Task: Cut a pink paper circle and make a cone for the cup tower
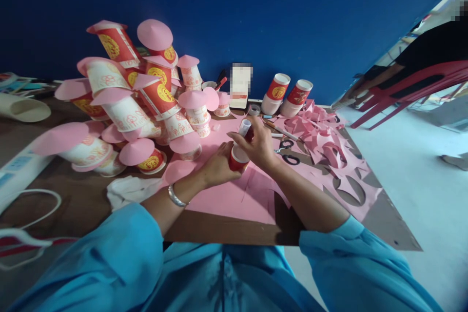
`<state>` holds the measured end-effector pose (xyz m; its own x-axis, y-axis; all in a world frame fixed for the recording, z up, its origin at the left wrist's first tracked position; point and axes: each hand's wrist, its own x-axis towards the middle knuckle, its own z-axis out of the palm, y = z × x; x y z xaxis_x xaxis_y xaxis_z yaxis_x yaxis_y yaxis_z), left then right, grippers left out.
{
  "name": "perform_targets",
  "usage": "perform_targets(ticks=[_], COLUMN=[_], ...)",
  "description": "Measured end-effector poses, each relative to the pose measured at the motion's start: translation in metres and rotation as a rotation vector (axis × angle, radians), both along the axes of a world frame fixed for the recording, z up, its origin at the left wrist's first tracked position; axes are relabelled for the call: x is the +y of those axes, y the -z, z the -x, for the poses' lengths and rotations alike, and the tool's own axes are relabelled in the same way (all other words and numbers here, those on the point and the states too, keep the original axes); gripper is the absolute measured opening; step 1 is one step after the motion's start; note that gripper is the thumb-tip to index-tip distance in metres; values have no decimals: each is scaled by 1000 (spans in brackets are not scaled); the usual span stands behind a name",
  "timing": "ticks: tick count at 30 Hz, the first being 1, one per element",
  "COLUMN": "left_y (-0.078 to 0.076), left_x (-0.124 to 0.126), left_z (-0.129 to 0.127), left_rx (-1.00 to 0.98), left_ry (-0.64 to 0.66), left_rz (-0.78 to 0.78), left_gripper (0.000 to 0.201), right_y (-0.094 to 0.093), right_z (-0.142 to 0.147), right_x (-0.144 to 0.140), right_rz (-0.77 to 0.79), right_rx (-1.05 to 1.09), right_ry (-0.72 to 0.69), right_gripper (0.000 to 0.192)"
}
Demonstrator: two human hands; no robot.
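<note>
My left hand [216, 165] grips a red paper cup [237, 158] lying on its side, its white open end facing me. My right hand [259, 145] rests over the cup and holds a small white tube [244, 127], like a glue stick, upright between its fingers. Both hands hover over a large pink paper sheet [234, 195] spread on the brown table [226, 231]. A silver bracelet circles my left wrist. Blue sleeves cover both arms.
A heap of cups topped with pink paper discs [139, 102] fills the left of the table. Two red cups [287, 95] stand at the back, scissors [287, 152] and pink paper offcuts [329, 146] lie right. A red chair [413, 87] and a person stand at far right.
</note>
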<state>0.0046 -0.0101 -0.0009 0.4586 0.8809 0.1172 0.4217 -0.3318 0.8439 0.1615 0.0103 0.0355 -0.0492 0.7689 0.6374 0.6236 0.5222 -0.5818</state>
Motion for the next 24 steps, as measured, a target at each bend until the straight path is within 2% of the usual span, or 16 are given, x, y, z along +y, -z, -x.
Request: perform_targets(ticks=[9, 14, 19, 24], left_y=[-10, -15, -13, -8], left_x=[-2, -4, -3, 1], left_z=[0, 1, 2, 3], left_rx=[89, 140, 151, 157], left_ry=[-22, -37, -91, -88], left_rz=[-55, -66, -87, -124], left_gripper=[54, 53, 53, 60], right_y=[-6, -4, -6, -8], right_z=[0, -8, -11, -7], right_x=[0, 3, 2, 0], right_rz=[60, 61, 65, 74], right_rx=[2, 83, 96, 49], right_ry=[56, 102, 121, 111], right_gripper=[38, 34, 33, 33])
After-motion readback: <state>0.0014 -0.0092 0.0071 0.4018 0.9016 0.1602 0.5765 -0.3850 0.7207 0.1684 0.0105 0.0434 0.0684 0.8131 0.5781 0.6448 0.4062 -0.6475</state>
